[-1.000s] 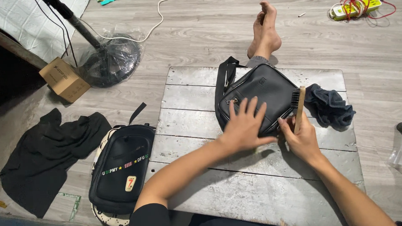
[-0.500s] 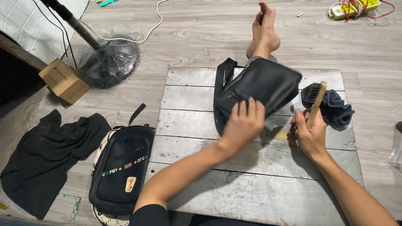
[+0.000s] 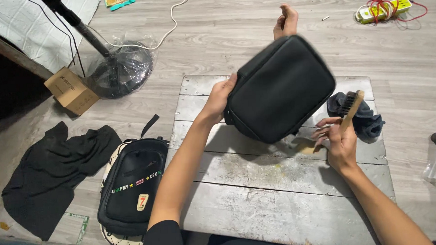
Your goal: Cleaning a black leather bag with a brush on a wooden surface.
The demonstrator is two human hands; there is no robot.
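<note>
Above weathered grey plank table [image 3: 259, 203]: left hand [image 3: 220, 96] gripping smooth black rectangular leather bag [image 3: 279, 89], lifted and tilted; right hand [image 3: 338, 141], fingers loosely curled, holding wooden bristle brush [image 3: 351, 108].

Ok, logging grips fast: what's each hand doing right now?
Left hand: closed on the lifted black bag.
Right hand: holding the wooden brush.

From my remote seat I see a weathered plank table [image 3: 279, 202] with a dark cloth [image 3: 367, 119] bunched at its right edge. On the floor to the left lie a black sling bag [image 3: 133, 183], a black garment [image 3: 51, 176] and a cardboard box [image 3: 72, 91] beside a plastic-wrapped fan base [image 3: 122, 68]. A yellow power strip [image 3: 385, 8] with red cable sits far right.
</note>
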